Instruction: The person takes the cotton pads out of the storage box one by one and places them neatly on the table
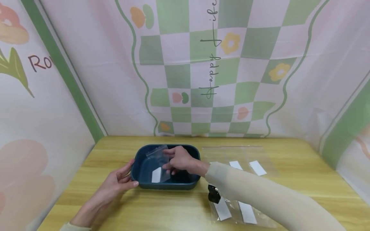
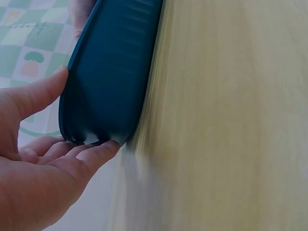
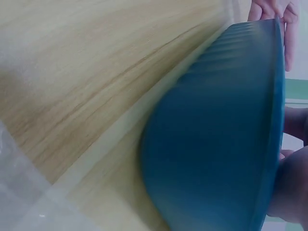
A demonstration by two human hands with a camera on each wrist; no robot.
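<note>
A dark blue plastic bin [image 1: 166, 186] stands on the wooden table. My left hand [image 1: 115, 184] holds its left end, with the thumb at the rim and the fingers against the outer wall, as the left wrist view also shows. My right hand [image 1: 179, 158] reaches down into the bin, index finger stretched out and thumb apart from it. Its fingertips touch a clear zip bag [image 1: 157, 154] with a white card [image 1: 156, 175] inside, leaning in the bin. The far fingers are partly hidden. In the right wrist view the bin's wall [image 3: 211, 139] covers most of that hand.
Right of the bin, several clear bags with white cards [image 1: 258, 167] lie on the table [image 1: 162, 211]. More cards [image 1: 247, 213] lie nearer, partly under the right sleeve [image 1: 254, 189]. A black device [image 1: 214, 194] sits at the right wrist. A printed cloth [image 1: 179, 73] hangs behind.
</note>
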